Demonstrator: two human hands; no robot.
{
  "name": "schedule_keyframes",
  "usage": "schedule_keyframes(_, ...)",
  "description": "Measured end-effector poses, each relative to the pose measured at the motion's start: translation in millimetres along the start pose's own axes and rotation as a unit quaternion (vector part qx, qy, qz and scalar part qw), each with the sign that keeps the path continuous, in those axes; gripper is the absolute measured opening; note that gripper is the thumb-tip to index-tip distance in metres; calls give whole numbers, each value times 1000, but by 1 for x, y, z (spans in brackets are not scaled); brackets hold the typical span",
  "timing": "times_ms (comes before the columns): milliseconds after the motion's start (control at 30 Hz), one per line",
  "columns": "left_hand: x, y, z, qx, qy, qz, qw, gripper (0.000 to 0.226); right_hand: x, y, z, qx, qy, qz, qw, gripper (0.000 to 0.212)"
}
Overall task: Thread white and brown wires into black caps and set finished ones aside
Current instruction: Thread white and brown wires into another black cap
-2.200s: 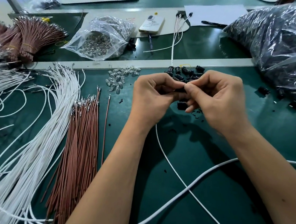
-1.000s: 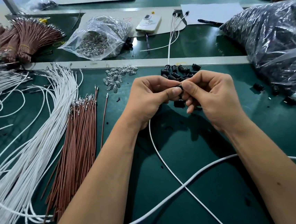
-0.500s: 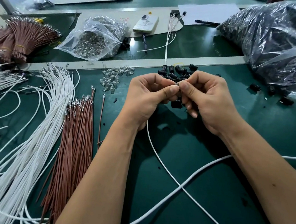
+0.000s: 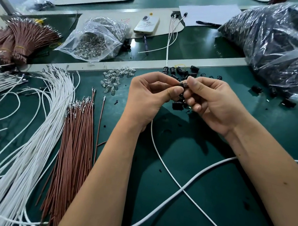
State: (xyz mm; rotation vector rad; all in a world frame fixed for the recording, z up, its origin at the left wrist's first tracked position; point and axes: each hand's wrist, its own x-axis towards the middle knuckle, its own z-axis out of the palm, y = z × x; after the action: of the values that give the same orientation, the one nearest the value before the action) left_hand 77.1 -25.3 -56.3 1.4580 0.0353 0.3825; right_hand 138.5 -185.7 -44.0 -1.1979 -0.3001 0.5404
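Black cap (image 4: 183,84) is pinched between thumb and fingertips of both hands, held above the green bench mat (image 4: 200,199). Largest item: bags of black parts (image 4: 278,43) are piled at far right. White wire bundle (image 4: 33,138) is fanned along the left, brown wire bundle (image 4: 75,151) laid just beside it. Clear bag of glass bulbs (image 4: 95,40) sits further back. Left hand (image 4: 149,98) is curled, thumb pressed to the cap; a white wire (image 4: 160,161) trails down from under it. Right hand (image 4: 213,102) is curled on the cap's other side. Loose black caps (image 4: 181,72) are heaped just behind the hands, loose clear bulbs (image 4: 115,80) to their left.
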Motion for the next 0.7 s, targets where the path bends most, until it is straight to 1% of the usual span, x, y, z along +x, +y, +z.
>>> schedule_keyframes(133,-1,0,-2,-1,-11,11,1000,19,0,-1,-1,4,-3,28,1000,13)
schedule_keyframes(333,-2,-1,-1,-28,-12,16,999,17,-1,-2,1,32,-6,49,998,16)
schedule_keyframes(467,-4,-1,3,-41,-9,22,999,19,-1,-4,-1,58,-10,88,994,14)
schedule_keyframes(567,-4,0,5,-39,-10,26,999,20,0,-5,-2,85,-13,116,990,12)
schedule_keyframes(700,-4,-1,4,-35,-14,27,999,21,1,-5,-4,94,-20,132,987,15)
